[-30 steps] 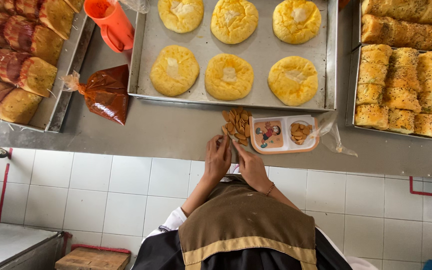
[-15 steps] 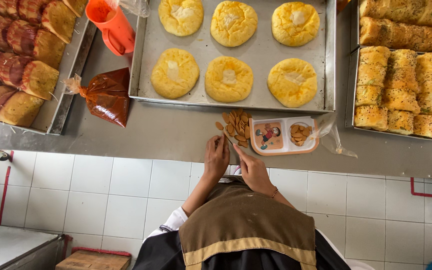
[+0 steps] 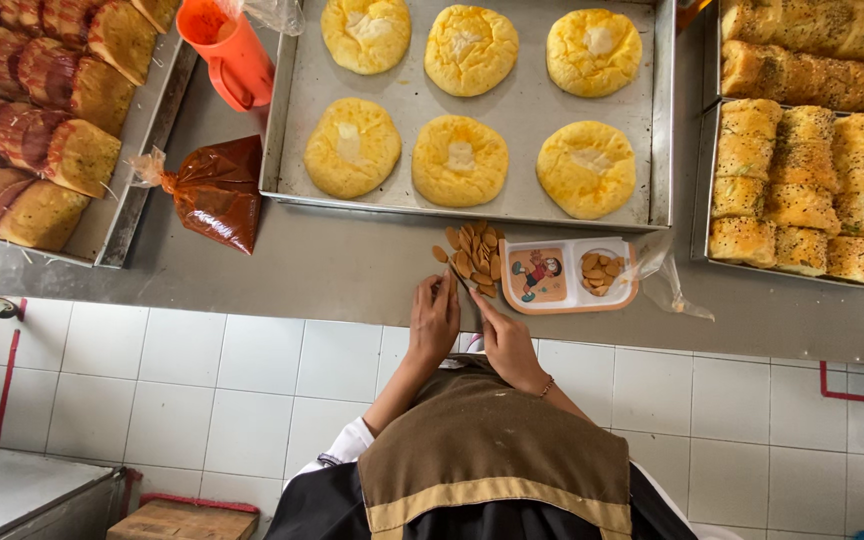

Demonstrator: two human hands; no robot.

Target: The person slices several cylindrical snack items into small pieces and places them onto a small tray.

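Observation:
A small pile of sliced almonds (image 3: 474, 254) lies on the steel counter (image 3: 332, 265) near its front edge. My left hand (image 3: 435, 322) rests just below the pile, fingers together and pointing at the nearest slices. My right hand (image 3: 505, 345) sits close beside it and pinches a thin dark tool (image 3: 459, 281) that slants up between the two hands toward the almonds; I cannot tell what kind of tool it is. Right of the pile stands a small orange-rimmed divided tray (image 3: 567, 275) with more almond pieces in its round compartment.
Behind the almonds a metal baking tray (image 3: 527, 105) holds several round yellow buns. Trays of glazed loaves (image 3: 47, 140) at left and seeded pastries (image 3: 802, 190) at right. An orange jug (image 3: 232, 55), a tied bag of red sauce (image 3: 214, 192) and a clear plastic bag (image 3: 667, 280) lie on the counter.
Both hands have drawn back slightly from the almond pile toward the counter's front edge. The pile and the small tray stay where they were.

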